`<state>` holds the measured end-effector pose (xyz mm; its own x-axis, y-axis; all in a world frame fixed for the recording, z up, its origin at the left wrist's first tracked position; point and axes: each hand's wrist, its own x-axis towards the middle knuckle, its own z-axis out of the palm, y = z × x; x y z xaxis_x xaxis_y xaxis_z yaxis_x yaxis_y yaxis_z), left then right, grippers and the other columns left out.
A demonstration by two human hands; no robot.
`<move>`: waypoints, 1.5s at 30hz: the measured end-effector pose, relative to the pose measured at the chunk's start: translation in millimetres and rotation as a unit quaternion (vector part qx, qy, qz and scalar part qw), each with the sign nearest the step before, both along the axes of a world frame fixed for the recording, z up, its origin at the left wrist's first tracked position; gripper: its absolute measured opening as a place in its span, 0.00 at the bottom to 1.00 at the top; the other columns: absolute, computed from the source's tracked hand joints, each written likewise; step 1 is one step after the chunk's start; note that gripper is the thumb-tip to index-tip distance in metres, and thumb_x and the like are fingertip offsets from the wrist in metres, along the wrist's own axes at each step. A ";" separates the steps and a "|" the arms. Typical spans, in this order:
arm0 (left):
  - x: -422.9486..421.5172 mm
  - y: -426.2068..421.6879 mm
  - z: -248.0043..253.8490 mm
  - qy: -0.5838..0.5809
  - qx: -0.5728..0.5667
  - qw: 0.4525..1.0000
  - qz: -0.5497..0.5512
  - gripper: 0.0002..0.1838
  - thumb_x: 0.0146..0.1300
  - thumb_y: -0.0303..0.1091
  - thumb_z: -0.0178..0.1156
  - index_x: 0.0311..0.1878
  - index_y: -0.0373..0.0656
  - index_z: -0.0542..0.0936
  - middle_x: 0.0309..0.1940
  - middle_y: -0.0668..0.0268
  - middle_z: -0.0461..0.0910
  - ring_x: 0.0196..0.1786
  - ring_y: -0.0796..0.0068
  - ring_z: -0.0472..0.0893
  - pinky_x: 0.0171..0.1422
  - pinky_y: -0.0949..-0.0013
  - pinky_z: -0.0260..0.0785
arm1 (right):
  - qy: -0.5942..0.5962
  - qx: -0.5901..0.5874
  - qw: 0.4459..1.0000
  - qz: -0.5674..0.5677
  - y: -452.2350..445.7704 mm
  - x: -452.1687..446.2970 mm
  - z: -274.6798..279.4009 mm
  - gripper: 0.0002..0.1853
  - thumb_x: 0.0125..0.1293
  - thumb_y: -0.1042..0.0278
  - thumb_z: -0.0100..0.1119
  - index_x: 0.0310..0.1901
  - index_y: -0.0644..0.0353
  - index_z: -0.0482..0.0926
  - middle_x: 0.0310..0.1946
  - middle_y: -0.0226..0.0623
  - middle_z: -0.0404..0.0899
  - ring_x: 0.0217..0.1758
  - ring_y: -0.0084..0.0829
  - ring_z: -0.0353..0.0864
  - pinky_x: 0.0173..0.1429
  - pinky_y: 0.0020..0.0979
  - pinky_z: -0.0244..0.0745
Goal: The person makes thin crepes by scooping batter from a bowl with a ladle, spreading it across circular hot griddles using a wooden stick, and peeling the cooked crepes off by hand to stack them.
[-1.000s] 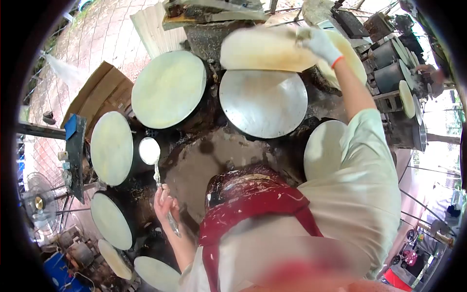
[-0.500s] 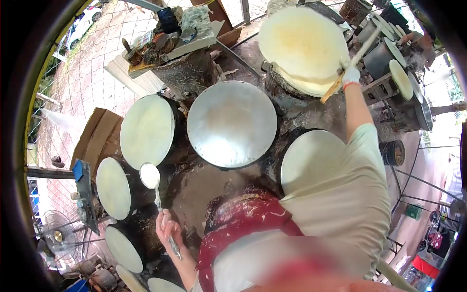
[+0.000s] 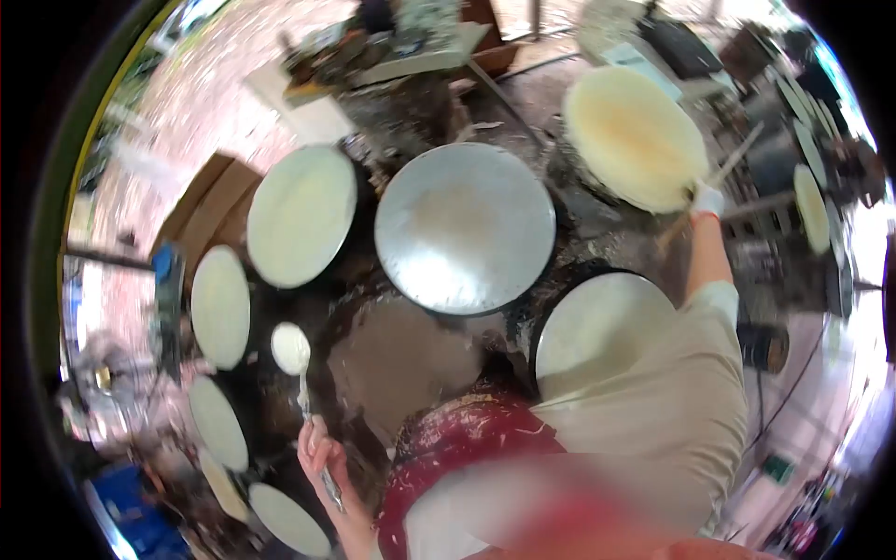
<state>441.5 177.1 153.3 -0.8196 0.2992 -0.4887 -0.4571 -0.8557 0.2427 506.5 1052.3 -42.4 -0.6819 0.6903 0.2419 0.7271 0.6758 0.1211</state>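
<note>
My left hand is closed round the handle of a ladle; its bowl looks white, coated or filled with batter. On my right hand is a white glove with an orange band at the wrist, and it grips a long wooden stick beside a stack of large round flatbreads. The stick's lower end is blurred. In front of me stands a bare, shiny round griddle. A second griddle, with a pale surface, sits to the right, partly behind my sleeve.
More round griddles with pale sheets and another griddle curve down my left side. A cardboard piece leans behind them. Pots and lids stand at the far right. A cluttered stand is at the back.
The view has shifted, so the griddles and flatbread stack appear displaced. My right hand appears lower and farther right, still with the stick. My left hand keeps hold of the ladle.
</note>
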 end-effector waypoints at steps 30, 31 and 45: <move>548.7 -503.7 -352.9 -0.338 -0.827 0.421 -0.156 0.13 0.67 0.35 0.51 0.36 0.35 0.79 0.31 0.49 0.82 0.36 0.48 0.83 0.42 0.51 0.75 | -0.237 -0.358 0.713 0.555 -981.2 54.5 -22.1 0.29 0.65 0.61 0.65 0.67 0.58 0.70 0.40 0.30 0.82 0.40 0.21 0.77 0.49 0.24 0.73; 531.0 -520.0 -347.4 -0.333 -0.817 0.438 -0.170 0.14 0.68 0.36 0.51 0.36 0.35 0.80 0.33 0.47 0.82 0.39 0.46 0.83 0.45 0.50 0.74 | -0.260 -0.271 0.704 0.602 -984.0 50.2 -31.6 0.29 0.63 0.61 0.66 0.65 0.57 0.72 0.38 0.35 0.82 0.38 0.24 0.78 0.47 0.27 0.74; 553.6 -480.8 -399.4 -0.410 -0.449 0.794 0.028 0.25 0.72 0.53 0.48 0.38 0.37 0.80 0.22 0.62 0.79 0.23 0.64 0.77 0.32 0.60 0.70 | -0.447 -0.363 0.560 0.596 -1037.7 134.3 -66.4 0.30 0.63 0.61 0.66 0.64 0.61 0.71 0.47 0.40 0.82 0.46 0.24 0.80 0.54 0.27 0.74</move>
<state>995.2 -303.6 -246.1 -0.1164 -0.4972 -0.8598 -0.7433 -0.5306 0.4074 640.8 14.7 -108.8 -0.3882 -0.6886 -0.6124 -0.4239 0.7235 -0.5449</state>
